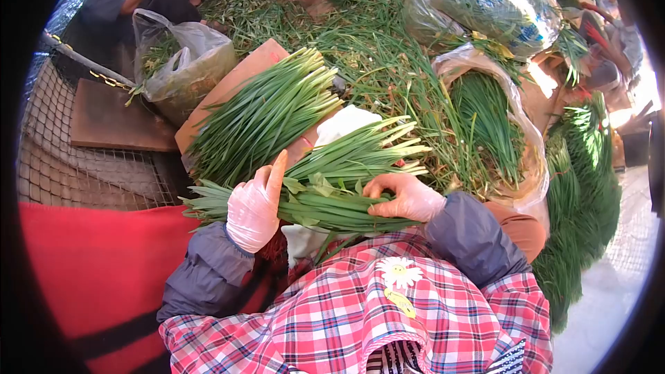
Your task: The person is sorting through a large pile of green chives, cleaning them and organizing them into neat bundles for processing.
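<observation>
Green leaf bundle (pixel 325 190) showing between pale pink gloved hands, left (pixel 253 209) and right (pixel 409 197); red-white plaid apron (pixel 360 318) showing lower centre, red cloth (pixel 97 270) lower left.

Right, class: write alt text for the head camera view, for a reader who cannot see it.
Two gloved hands, left hand and right hand, grip a bundle of green chives across a plaid apron. Beyond lie another chive bundle, loose cuttings, and plastic bags of greens.
</observation>
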`<state>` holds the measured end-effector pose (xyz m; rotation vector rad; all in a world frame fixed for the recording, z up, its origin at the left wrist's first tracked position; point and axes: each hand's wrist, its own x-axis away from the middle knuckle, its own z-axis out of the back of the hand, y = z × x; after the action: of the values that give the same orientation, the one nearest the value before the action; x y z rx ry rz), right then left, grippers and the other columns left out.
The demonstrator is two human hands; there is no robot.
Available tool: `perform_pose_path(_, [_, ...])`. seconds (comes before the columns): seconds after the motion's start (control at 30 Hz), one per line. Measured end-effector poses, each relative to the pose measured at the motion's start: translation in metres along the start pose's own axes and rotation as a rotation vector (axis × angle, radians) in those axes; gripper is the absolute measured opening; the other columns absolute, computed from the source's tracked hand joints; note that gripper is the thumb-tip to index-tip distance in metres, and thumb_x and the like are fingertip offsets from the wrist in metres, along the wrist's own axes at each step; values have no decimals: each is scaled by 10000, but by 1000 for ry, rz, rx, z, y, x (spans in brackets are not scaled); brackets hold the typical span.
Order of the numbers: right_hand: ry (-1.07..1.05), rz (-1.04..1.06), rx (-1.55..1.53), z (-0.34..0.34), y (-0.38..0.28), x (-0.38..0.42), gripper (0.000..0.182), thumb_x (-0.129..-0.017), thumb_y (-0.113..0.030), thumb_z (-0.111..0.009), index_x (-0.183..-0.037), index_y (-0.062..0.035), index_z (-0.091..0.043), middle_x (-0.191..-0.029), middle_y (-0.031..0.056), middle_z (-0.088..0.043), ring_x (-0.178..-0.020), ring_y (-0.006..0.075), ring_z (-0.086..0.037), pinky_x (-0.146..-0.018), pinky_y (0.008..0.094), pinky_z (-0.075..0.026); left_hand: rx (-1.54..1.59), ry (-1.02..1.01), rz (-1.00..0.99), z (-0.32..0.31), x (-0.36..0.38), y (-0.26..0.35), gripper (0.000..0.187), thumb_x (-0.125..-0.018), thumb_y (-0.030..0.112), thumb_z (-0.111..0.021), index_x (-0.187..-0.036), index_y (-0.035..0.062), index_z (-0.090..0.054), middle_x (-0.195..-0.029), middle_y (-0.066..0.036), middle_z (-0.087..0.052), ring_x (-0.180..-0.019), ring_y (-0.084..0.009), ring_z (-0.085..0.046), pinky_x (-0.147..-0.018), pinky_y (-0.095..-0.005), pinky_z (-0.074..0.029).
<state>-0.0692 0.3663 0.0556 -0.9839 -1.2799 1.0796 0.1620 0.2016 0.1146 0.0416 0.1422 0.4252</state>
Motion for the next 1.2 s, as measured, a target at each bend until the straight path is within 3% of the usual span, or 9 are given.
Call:
perform_pose_path(0.1, [191,-182,-447,-1,-6,3,185,-757,-100,-692,-823,-13,-543,-958,87,-603,-934,168,-550,-819,285,-449,4,12,-10,-1,-1,1,866,-594,-14,-614,-1393,81,-292,-976,-110,-547,-680,-273,-569,-588,-372,-432])
perform_pose_path(0.17, [65,-259,-495,-2,-7,-3,412,-790,-121,-664,-1155,-3,-512,-1035,84,-583,-934,147,-559,-800,290,-469,-4,12,-31,-4,-3,0,832,-621,-13,-591,-1392,80,-293,-971,-107,-548,-660,-264,-568,-576,-368,-430])
perform_pose_path(0.23, [5,-310,-483,-13,-22,-13,569,-800,-151,-664,-1296,-18,-420,-1071,86,-579,-933,148,-559,-802,276,-461,-13,36,-68,-4,-5,1,786,-661,-8,-560,-1394,81,-291,-956,-98,-546,-617,-243,-561,-549,-365,-427])
perform_pose_path(0.3, [-13,-144,-81,-18,-25,-24,501,-782,-216,-685,-1213,-19,-521,-1011,88,-611,-911,165,-567,-806,277,-451,24,-24,-11,1,-5,2,779,-639,-6,-578,-1373,70,-332,-1026,-139,-550,-719,-343,-561,-632,-403,-456])
perform_pose_path(0.4, [15,-77,117,-24,-32,-28,337,-769,-256,-696,-1021,-37,-650,-870,81,-645,-866,177,-587,-789,292,-456,21,-23,-10,3,-4,0,782,-640,4,-592,-1374,69,-330,-1029,-136,-548,-719,-338,-562,-629,-402,-456])
perform_pose_path(0.63, [326,-137,-398,-10,-18,-29,125,-824,-116,-650,-900,-20,-622,-782,41,-612,-708,118,-588,-639,262,-460,31,-26,6,-6,2,0,805,-641,43,-638,-1380,78,-321,-1049,-141,-550,-702,-342,-561,-630,-411,-460])
perform_pose_path(0.8, [567,-183,-388,4,-11,-36,262,-851,-265,-627,-811,-10,-585,-643,30,-557,-546,113,-504,-556,246,-417,59,27,-16,-11,0,-1,830,-648,-1,-592,-1407,97,-271,-983,-130,-553,-627,-304,-566,-557,-388,-457])
perform_pose_path(1.03, [959,-6,-808,119,7,9,191,-849,-245,-623,-811,-78,-539,-569,-30,-424,-413,80,-344,-349,244,-235,215,-107,175,-31,18,-12,866,-658,85,-673,-1414,126,-253,-892,-164,-578,-672,-348,-591,-569,-427,-466])
perform_pose_path(1.2, [1203,221,-828,191,19,60,201,-865,-283,-606,-901,-97,-539,-632,-26,-443,-466,87,-376,-355,256,-245,392,-189,190,-46,24,-15,683,-691,122,-679,-1323,206,-435,-927,-165,-617,-817,-344,-618,-704,-398,-493])
